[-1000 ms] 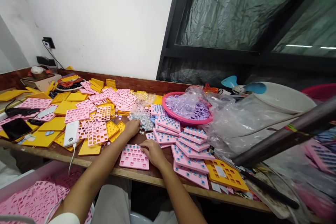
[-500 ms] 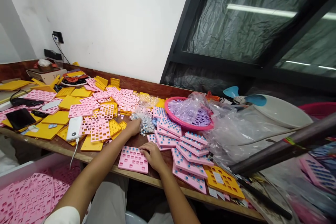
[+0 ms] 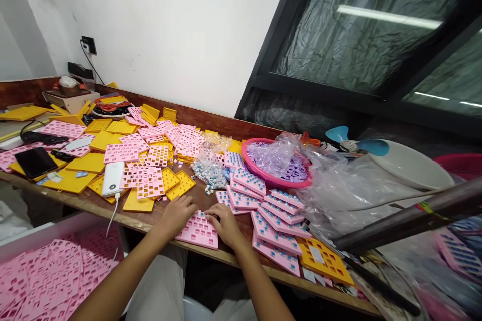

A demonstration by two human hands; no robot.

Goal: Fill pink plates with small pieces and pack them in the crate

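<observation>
A pink plastic panel with rows of square openings [image 3: 198, 233] lies flat at the table's front edge. Over its upper left corner is my left hand [image 3: 177, 214], fingers curled together; whatever they may hold is too small or hidden. My right hand [image 3: 225, 221] grips the panel's upper right corner, thumb lying along the top edge. Just beyond both hands sits a heap of small blue and white pieces [image 3: 213, 171], partly on clear plastic. Stacked to the right are several pink panels with blue pieces in them [image 3: 274, 233].
A pink basket of purple parts [image 3: 276, 181] stands behind the stacks. Yellow panels [image 3: 88, 162], a white power bank with a cable [image 3: 113, 179] and a phone [image 3: 35, 162] cover the left side. A bin of pink panels [image 3: 52, 276] is below left. A dark pole [image 3: 395, 223] slants across the right.
My left hand has drawn back from the heap of small pieces to the panel's upper left corner. My right hand stays at the panel's right side. The view has shifted slightly.
</observation>
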